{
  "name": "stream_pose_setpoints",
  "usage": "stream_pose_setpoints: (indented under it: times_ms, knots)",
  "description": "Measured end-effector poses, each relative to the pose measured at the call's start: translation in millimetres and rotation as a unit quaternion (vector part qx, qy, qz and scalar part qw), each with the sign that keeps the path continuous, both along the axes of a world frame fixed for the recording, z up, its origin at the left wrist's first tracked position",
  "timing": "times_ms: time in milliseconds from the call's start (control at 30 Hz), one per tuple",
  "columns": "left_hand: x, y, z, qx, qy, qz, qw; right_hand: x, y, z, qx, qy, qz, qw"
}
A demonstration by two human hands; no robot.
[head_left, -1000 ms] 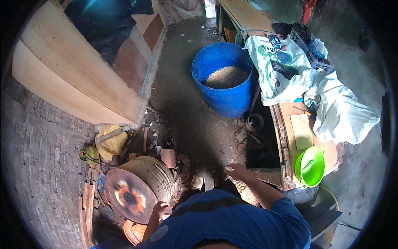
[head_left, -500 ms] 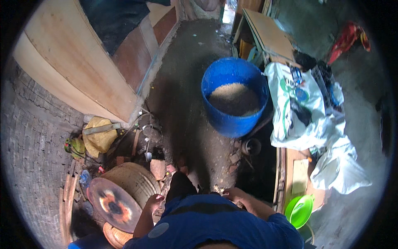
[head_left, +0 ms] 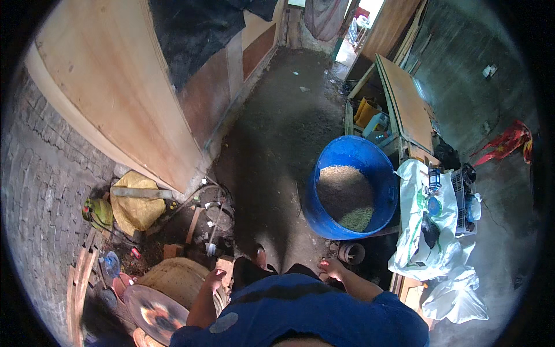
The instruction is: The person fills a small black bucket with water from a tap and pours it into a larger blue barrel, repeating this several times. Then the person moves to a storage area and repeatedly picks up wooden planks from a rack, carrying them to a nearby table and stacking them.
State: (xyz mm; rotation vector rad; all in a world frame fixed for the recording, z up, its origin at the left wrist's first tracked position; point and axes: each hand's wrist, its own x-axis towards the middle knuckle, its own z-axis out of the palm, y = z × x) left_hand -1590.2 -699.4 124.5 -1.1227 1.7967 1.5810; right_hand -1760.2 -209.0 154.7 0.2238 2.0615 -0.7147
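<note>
My left hand point(head_left: 214, 280) hangs low at my side with nothing visible in it, its fingers loosely bent and apart. It is nearest to a tan round drum point(head_left: 173, 277), whose side rises just left of it. A dark round lid with a scorched centre point(head_left: 155, 315) leans beside that drum. My right hand point(head_left: 332, 269) hangs at my other side, also loosely open and holding nothing that I can see. Ahead and right of it stands a large blue barrel point(head_left: 315, 199). Grain-like material point(head_left: 347, 194), pale and brown, lies inside the barrel.
White plastic bags point(head_left: 413, 231) and a dark crate point(head_left: 462, 202) lie at the right. Behind the barrel stands a wooden table point(head_left: 404, 104). Wood panels point(head_left: 115, 87) line the left side, above a yellow sack point(head_left: 137, 211). Dark floor point(head_left: 277, 115) runs toward a bright doorway point(head_left: 350, 52).
The view has shifted forward and upward. The barrel now appears lower and closer, and more of the doorway shows. Both hands stay low at my sides, holding nothing visible.
</note>
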Motion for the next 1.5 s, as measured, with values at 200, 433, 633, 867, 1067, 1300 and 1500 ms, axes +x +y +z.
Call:
stream_pose_setpoints:
  times_ms: [200,433,633,867,1067,1300,1500]
  knots:
    - [-42,-24,-25,0.002,-0.021,-0.002,1.000,-82,-43,0,0.045,0.002,0.112,0.993]
    - [-75,-46,-61,-0.052,0.128,-0.149,0.979,-199,-78,-34,0.064,0.036,0.152,0.986]
    - [-173,-85,-63,0.085,0.014,0.029,0.996,-333,-106,-63,0.046,0.072,0.155,0.984]
    - [-358,-139,-6,0.076,-0.037,0.086,0.993,-482,-131,-46,-0.095,0.146,0.095,0.980]
    - [-484,-148,29,0.068,-0.028,0.096,0.993,-550,-128,-49,-0.058,0.109,-0.048,0.991]
    - [-564,-174,17,0.034,-0.102,-0.056,0.993,-574,-109,-66,0.039,-0.002,-0.072,0.997]
    - [-689,-192,-25,-0.025,-0.095,-0.106,0.989,-610,-103,-61,0.086,-0.149,0.091,0.981]
